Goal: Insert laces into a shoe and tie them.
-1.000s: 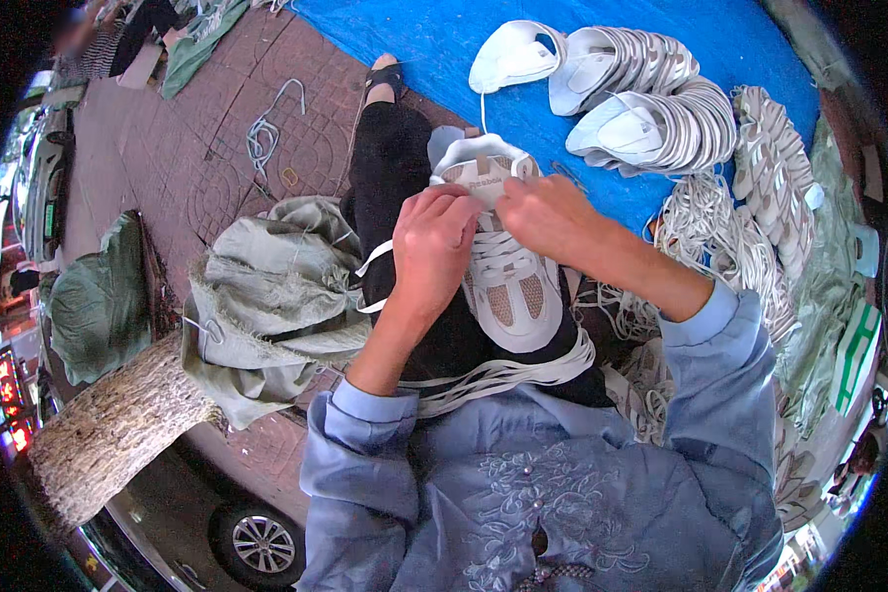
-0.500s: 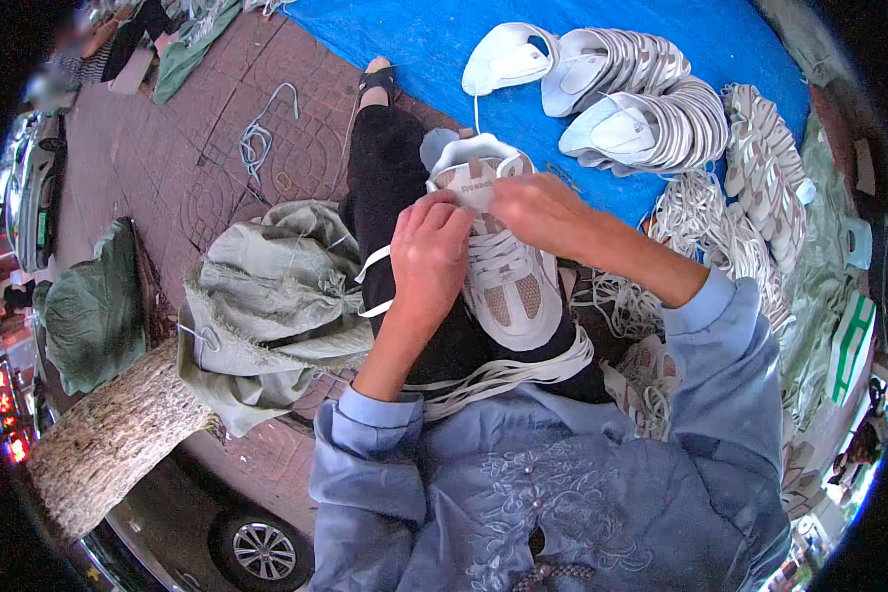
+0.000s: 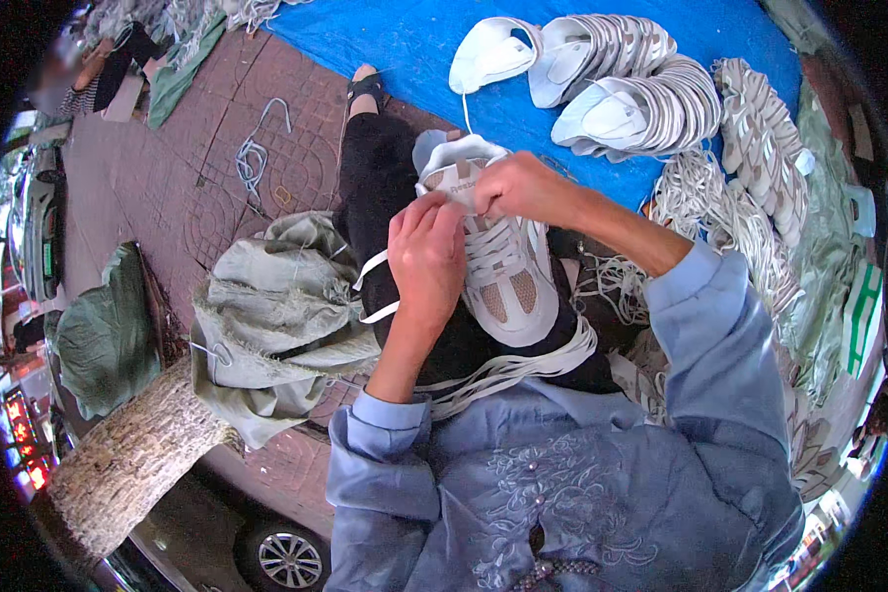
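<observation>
A white and beige sneaker (image 3: 503, 276) lies on my lap, toe toward me. My left hand (image 3: 426, 259) grips its left side near the tongue, with a white lace (image 3: 370, 296) looping out beside it. My right hand (image 3: 523, 187) closes on the tongue and upper lace area at the shoe's top. More white laces (image 3: 503, 370) are draped across my lap below the shoe. I wear a blue shirt and black trousers.
Stacks of white shoe uppers (image 3: 612, 74) lie on a blue tarp (image 3: 405, 39) ahead. A pile of white laces (image 3: 710, 197) sits at the right. A grey-green sack (image 3: 266, 316) lies on the brick paving at my left. A tree trunk (image 3: 128, 459) and a car (image 3: 266, 553) are below left.
Both hands shifted slightly up along the sneaker's lacing; the shoe stays on my lap.
</observation>
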A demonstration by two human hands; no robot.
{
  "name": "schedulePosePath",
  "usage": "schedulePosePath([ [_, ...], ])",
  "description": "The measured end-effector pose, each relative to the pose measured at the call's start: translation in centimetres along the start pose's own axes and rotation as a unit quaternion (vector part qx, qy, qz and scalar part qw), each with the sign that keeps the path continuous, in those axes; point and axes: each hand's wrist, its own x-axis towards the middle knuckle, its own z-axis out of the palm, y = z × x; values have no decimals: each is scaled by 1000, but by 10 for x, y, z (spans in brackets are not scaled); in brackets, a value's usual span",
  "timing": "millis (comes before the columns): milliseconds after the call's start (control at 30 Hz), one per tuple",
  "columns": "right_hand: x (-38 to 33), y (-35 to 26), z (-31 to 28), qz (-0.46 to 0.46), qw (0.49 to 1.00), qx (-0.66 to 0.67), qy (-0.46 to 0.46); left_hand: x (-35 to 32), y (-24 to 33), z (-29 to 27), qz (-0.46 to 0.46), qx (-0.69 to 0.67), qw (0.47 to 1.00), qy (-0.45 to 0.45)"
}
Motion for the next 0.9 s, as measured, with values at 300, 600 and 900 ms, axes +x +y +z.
schedulePosePath([
  [300, -9, -39, 10, 54, 940, -324, 89, -2, 0, 0, 11, 18, 1000, -5],
  [600, -8, -23, 28, 29, 969, -201, 143, -4, -2, 4, -12, -13, 1000, 5],
  [900, -13, -35, 30, 3, 940, -248, 236, 0, -1, 0, 9, 18, 1000, -2],
])
